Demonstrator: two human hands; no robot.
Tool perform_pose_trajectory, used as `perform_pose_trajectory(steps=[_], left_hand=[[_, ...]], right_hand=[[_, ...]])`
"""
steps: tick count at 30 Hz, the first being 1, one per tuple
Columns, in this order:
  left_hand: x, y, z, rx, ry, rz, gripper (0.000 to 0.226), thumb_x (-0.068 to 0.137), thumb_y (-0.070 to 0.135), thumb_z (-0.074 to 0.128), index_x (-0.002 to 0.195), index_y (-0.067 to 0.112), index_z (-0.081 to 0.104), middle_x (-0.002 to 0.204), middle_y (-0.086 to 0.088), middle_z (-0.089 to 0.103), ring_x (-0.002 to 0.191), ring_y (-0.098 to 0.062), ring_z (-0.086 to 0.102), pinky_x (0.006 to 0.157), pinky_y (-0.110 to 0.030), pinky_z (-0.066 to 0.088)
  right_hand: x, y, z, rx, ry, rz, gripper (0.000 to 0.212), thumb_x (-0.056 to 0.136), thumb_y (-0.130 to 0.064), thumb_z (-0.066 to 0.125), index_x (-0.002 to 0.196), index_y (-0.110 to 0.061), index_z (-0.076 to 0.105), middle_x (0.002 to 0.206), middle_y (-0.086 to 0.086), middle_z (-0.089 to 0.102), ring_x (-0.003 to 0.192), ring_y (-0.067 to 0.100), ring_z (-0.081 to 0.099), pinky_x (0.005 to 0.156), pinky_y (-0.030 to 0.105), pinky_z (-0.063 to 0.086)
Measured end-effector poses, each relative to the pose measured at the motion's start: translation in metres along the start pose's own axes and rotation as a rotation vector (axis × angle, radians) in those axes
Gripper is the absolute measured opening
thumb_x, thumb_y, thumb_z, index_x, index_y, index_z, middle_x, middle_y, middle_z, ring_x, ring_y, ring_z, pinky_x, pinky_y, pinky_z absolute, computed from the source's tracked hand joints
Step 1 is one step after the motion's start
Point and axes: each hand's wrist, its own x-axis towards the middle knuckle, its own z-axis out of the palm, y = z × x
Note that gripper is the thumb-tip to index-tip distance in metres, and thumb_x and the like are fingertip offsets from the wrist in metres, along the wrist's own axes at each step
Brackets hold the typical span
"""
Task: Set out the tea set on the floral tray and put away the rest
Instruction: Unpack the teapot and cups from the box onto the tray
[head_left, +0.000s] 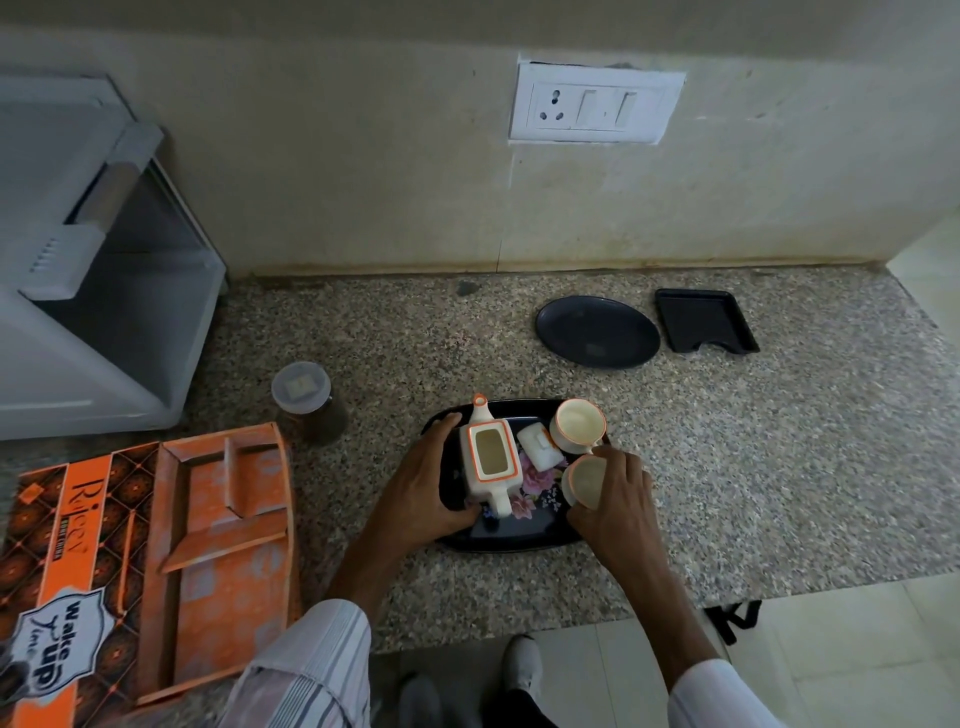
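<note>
A black floral tray (524, 540) lies on the granite counter in front of me. On it stand a white teapot with orange trim (490, 456), lidless, its lid (540, 446) lying beside it, and a white cup (577, 425) at the tray's far right corner. My left hand (426, 488) curls round the teapot's left side, fingers against its body and handle end. My right hand (615, 499) grips a second white cup (584, 480) at the tray's right edge.
An open orange tea-set box (208, 530) with empty compartments lies at the left. A lidded jar (306, 400) stands behind it beside a white appliance (93, 291). A dark round plate (597, 332) and a small black tray (704, 320) sit near the wall.
</note>
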Motion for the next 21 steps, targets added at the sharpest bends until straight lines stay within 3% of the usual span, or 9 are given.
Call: perform_pose_trajectory(steps=[6,15,18,21], left_hand=[[0.0,-0.004,0.001,-0.02,-0.004,-0.062,0.124,0.061,0.051,0.084,0.157,0.032,0.008,0.163,0.009,0.024,0.15,-0.01,0.025,0.118,-0.04,0.035],[-0.001,-0.003,0.001,-0.018,-0.012,-0.092,0.126,0.061,0.054,0.082,0.158,0.029,0.005,0.164,0.006,0.022,0.149,-0.012,0.025,0.118,-0.036,0.033],[-0.002,-0.001,0.0,-0.019,-0.013,-0.094,0.126,0.061,0.053,0.082,0.158,0.027,0.005,0.164,0.005,0.021,0.149,-0.012,0.024,0.118,-0.035,0.032],[-0.002,-0.001,0.0,-0.021,-0.013,-0.087,0.126,0.062,0.051,0.082,0.158,0.027,0.004,0.164,0.006,0.02,0.15,-0.012,0.022,0.118,-0.036,0.032]], right_hand=[[0.0,0.002,0.0,0.043,0.001,0.02,0.084,0.067,-0.017,0.079,0.142,-0.013,0.039,0.131,0.008,0.047,0.118,0.03,0.046,0.094,0.046,0.046],[-0.001,0.003,-0.002,0.08,-0.01,0.078,0.092,0.067,-0.022,0.082,0.147,-0.013,0.035,0.132,0.008,0.05,0.121,0.032,0.048,0.095,0.045,0.046],[-0.001,-0.002,-0.01,-0.001,0.055,0.05,0.096,0.067,-0.035,0.083,0.147,-0.012,0.035,0.138,0.009,0.047,0.125,0.031,0.045,0.1,0.046,0.045],[0.003,-0.025,-0.014,-0.046,0.158,-0.036,0.084,0.075,-0.045,0.077,0.144,-0.013,0.042,0.135,0.006,0.051,0.123,0.026,0.047,0.098,0.043,0.049]])
